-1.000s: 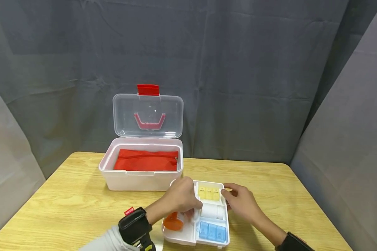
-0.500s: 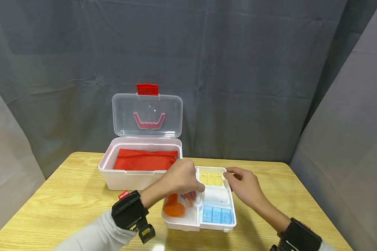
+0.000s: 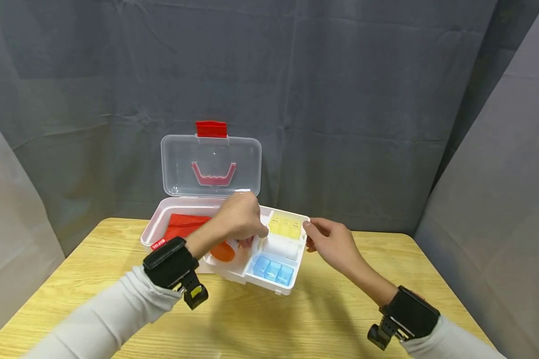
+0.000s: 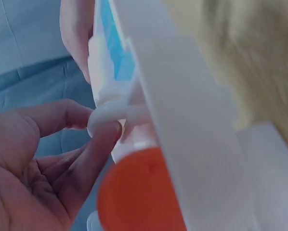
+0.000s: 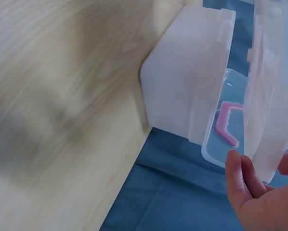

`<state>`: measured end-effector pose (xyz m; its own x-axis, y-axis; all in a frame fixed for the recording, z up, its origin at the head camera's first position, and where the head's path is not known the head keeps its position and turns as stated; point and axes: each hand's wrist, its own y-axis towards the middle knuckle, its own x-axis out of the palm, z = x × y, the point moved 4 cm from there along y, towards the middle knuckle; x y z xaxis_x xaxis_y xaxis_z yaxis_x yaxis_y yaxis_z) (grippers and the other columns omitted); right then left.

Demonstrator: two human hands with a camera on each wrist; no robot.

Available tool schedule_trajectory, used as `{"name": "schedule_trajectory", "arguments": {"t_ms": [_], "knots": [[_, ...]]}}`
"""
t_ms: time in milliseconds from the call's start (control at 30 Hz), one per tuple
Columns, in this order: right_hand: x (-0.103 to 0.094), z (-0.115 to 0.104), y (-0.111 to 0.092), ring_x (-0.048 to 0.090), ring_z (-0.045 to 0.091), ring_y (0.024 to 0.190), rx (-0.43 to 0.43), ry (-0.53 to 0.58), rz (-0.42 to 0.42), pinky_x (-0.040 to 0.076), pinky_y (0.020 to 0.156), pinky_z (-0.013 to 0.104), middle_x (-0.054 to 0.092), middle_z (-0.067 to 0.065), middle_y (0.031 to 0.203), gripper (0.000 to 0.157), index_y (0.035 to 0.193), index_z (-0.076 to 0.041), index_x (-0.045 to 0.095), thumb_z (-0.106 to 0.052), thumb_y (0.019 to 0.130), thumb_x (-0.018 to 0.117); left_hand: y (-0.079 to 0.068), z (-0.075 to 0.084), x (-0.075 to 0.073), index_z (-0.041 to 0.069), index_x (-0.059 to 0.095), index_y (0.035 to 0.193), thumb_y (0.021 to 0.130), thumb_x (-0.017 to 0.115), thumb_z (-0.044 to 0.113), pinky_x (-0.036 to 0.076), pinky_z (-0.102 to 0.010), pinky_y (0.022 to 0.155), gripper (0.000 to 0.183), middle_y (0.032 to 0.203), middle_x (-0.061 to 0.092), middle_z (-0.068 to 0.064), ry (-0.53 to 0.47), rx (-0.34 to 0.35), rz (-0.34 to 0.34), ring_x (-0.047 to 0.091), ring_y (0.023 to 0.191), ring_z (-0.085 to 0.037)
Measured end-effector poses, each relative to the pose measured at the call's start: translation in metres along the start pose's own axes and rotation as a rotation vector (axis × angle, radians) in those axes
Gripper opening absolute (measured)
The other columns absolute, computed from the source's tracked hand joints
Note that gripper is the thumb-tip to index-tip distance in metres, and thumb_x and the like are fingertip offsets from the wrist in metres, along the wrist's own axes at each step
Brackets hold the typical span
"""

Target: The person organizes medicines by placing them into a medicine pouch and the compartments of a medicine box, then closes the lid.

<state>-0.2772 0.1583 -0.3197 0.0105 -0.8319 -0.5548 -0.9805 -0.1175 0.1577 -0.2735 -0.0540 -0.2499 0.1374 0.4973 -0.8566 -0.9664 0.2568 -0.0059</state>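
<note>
A white compartment tray (image 3: 269,285) hangs tilted above the table, overlapping the right part of an open storage box (image 3: 150,230). My left hand (image 3: 239,219) pinches the tray's raised middle handle (image 4: 108,115) between thumb and fingers. At the right end, my right hand (image 3: 334,247) grips the tray's edge, its fingers and thumb on either side. The tray carries a yellow pill organizer (image 3: 285,226), a blue pill organizer (image 3: 273,270), a white cylindrical item (image 3: 281,246) and an orange pill bottle (image 3: 223,252). My left hand partly hides the bottle.
Inside the box lies a red zippered pouch (image 3: 181,223), partly covered by my left arm. The clear lid (image 3: 211,149) with a pink handle stands upright at the back, its red latch (image 3: 211,129) on top. Grey curtains (image 3: 364,124) enclose the wooden table (image 3: 94,279).
Both hands have lifted the tray off the table and carried it away from the person and leftward, over the box. The tray now tilts; the box and pouch have stayed put.
</note>
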Motion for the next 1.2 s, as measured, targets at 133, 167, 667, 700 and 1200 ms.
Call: {"name": "schedule_trajectory", "arguments": {"t_ms": [133, 167, 667, 700, 1200], "knots": [[0.007, -0.008, 0.009, 0.071, 0.021, 0.083, -0.017, 0.022, 0.004, 0.061, 0.075, 0.031, 0.071, 0.016, 0.098, 0.043, 0.132, -0.005, 0.064, -0.037, 0.105, 0.053, 0.01, -0.014, -0.017, 0.005, 0.069, 0.063, 0.083, 0.076, 0.015, 0.041, -0.021, 0.039, 0.024, 0.051, 0.059, -0.004, 0.046, -0.074, 0.019, 0.063, 0.047, -0.021], [0.009, -0.009, 0.011, 0.072, 0.022, 0.083, -0.016, 0.028, 0.009, 0.061, 0.076, 0.033, 0.071, 0.017, 0.1, 0.045, 0.132, -0.005, 0.064, -0.038, 0.106, 0.052, 0.012, -0.017, -0.021, 0.005, 0.07, 0.064, 0.084, 0.077, 0.016, 0.041, -0.021, 0.039, 0.023, 0.051, 0.057, -0.003, 0.054, -0.086, 0.025, 0.063, 0.047, -0.022], [0.061, -0.007, 0.023, 0.072, 0.02, 0.087, -0.058, -0.121, -0.037, 0.058, 0.072, 0.036, 0.076, 0.007, 0.097, 0.025, 0.111, -0.007, 0.071, -0.028, 0.099, 0.064, 0.027, -0.077, -0.066, -0.003, 0.069, 0.101, 0.086, 0.075, 0.016, 0.05, -0.025, 0.05, 0.024, 0.076, 0.061, -0.013, 0.049, -0.31, 0.145, 0.063, 0.061, -0.027], [0.064, -0.007, 0.024, 0.072, 0.021, 0.089, -0.068, -0.127, -0.039, 0.058, 0.074, 0.037, 0.076, 0.007, 0.098, 0.025, 0.112, -0.007, 0.071, -0.028, 0.098, 0.064, 0.027, -0.08, -0.068, -0.003, 0.068, 0.105, 0.087, 0.074, 0.016, 0.05, -0.026, 0.05, 0.027, 0.081, 0.062, -0.015, 0.057, -0.314, 0.165, 0.064, 0.065, -0.029], [0.099, -0.011, 0.028, 0.069, 0.04, 0.109, -0.191, -0.146, -0.108, 0.055, 0.095, 0.05, 0.069, 0.021, 0.126, 0.049, 0.139, -0.004, 0.059, -0.022, 0.094, 0.067, 0.035, -0.122, -0.077, -0.006, 0.067, 0.112, 0.085, 0.068, 0.014, 0.056, -0.044, 0.081, 0.034, 0.107, 0.067, -0.025, 0.122, -0.389, 0.359, 0.061, 0.092, -0.04]]}}
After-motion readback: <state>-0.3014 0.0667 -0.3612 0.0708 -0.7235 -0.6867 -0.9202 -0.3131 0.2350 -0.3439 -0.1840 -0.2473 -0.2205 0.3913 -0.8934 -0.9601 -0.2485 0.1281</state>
